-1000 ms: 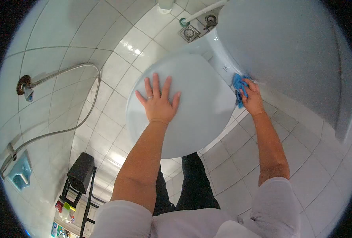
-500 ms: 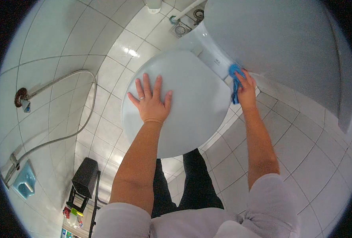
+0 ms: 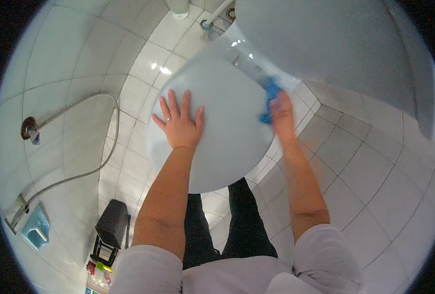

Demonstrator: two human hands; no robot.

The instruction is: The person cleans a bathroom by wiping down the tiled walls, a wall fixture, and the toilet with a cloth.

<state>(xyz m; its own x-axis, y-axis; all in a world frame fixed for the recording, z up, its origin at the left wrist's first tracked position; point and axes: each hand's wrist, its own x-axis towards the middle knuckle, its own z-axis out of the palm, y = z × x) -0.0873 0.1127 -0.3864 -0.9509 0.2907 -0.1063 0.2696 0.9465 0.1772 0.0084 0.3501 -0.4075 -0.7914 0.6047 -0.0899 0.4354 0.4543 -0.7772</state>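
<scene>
My left hand (image 3: 182,128) lies flat with its fingers spread on the closed white toilet lid (image 3: 227,142), toward the lid's left side. A ring shows on one finger. On the right, my right hand (image 3: 283,116), smeared by motion, grips a crumpled blue cloth (image 3: 271,89). The cloth is at the lid's upper right edge, beside the hinge area below the tank. Part of the cloth is hidden behind the fingers.
The white toilet tank (image 3: 335,44) rises at the upper right. A shower hose (image 3: 115,127) loops along the left tiled wall, above a blue soap dish (image 3: 37,228). A dark bin (image 3: 113,223) stands at lower left. Pale tiles (image 3: 369,171) cover the floor.
My right hand has moved left with the blue cloth, from beside the toilet onto the lid's edge. My left hand stays flat on the lid. The view has shifted slightly.
</scene>
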